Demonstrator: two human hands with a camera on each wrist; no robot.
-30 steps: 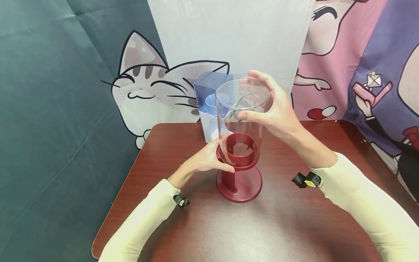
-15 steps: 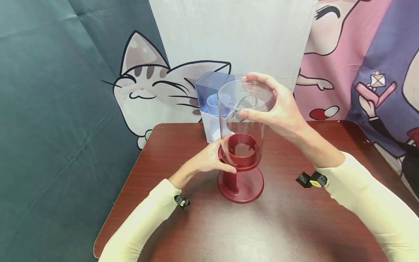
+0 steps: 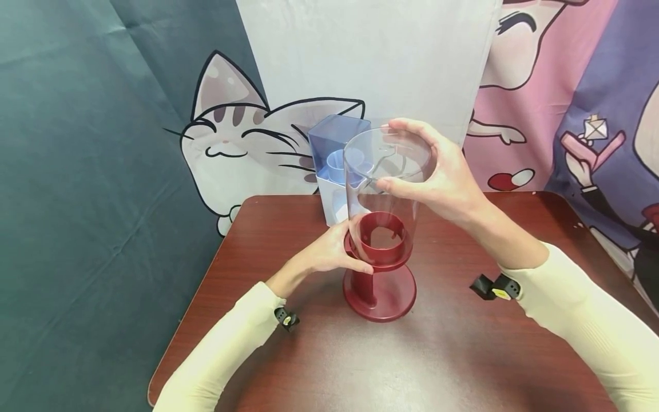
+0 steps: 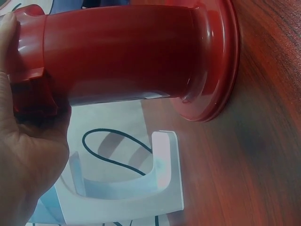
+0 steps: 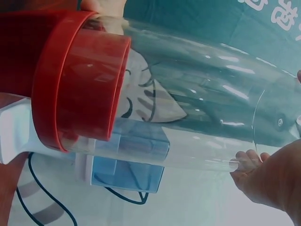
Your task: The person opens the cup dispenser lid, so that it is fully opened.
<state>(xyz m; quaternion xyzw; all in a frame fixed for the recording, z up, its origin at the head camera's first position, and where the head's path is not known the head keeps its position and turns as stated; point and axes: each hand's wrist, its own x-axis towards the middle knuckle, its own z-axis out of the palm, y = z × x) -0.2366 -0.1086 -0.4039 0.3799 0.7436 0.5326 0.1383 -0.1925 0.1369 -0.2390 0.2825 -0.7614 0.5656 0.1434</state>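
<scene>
A red stand (image 3: 378,312) with a round base, a column and a raised collar is upright on the table. A tall clear cylinder (image 5: 202,103) sits around the collar's inner ring (image 5: 89,84), in line with the stand. My left hand (image 3: 329,249) grips the stand just under the ring, thumb in front; in the left wrist view the red column (image 4: 117,54) runs from that hand down to the base. My right hand (image 3: 448,177) holds the cylinder by its open upper rim, thumb on the near side and fingers on the far side.
Behind the stand, near the table's (image 3: 437,360) back edge, is a white and translucent blue dispenser (image 3: 325,197) with a cup-like ring inside. A printed cloth backdrop (image 3: 412,51) hangs right behind the table, and a dark green cloth (image 3: 92,200) hangs along the left.
My right forearm and wrist have shifted slightly to the right. Both hands keep their holds on the cylinder and the stand, which stay in place; the head view has moved a little.
</scene>
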